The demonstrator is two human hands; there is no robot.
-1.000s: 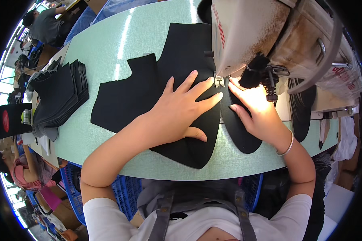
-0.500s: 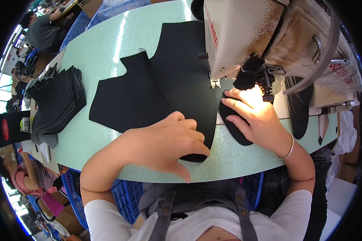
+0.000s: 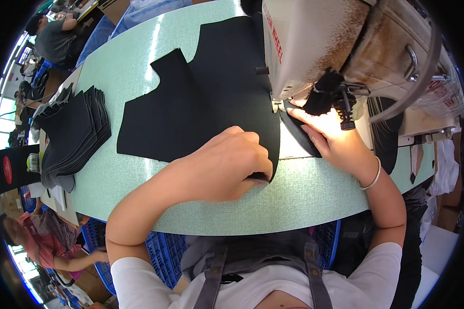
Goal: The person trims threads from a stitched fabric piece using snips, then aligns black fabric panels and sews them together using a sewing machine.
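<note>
A large black fabric panel (image 3: pixel 216 87) lies across the green table left of the sewing machine (image 3: pixel 314 46), its right edge running along the presser foot (image 3: pixel 277 105). At the panel's near right corner, my left hand (image 3: pixel 229 165) is closed, with its edge curled up between thumb and fingers. My right hand (image 3: pixel 340 144) pinches a smaller curved black fabric piece (image 3: pixel 300 130), tilted up to the right of the foot. That piece's far end reaches the foot; whether it overlaps the panel, I cannot tell. Bright lamp light washes out part of my right hand.
A stack of cut black pieces (image 3: pixel 77 134) sits at the table's left. More narrow black pieces (image 3: pixel 386 134) hang behind my right hand. Blue plastic baskets (image 3: pixel 165 255) stand under the table's near edge. Two other people are at the left.
The small piece has gone from lying flat to tilted, its far end now at the foot. My left hand has closed on the panel's corner and the panel has shifted slightly away from me.
</note>
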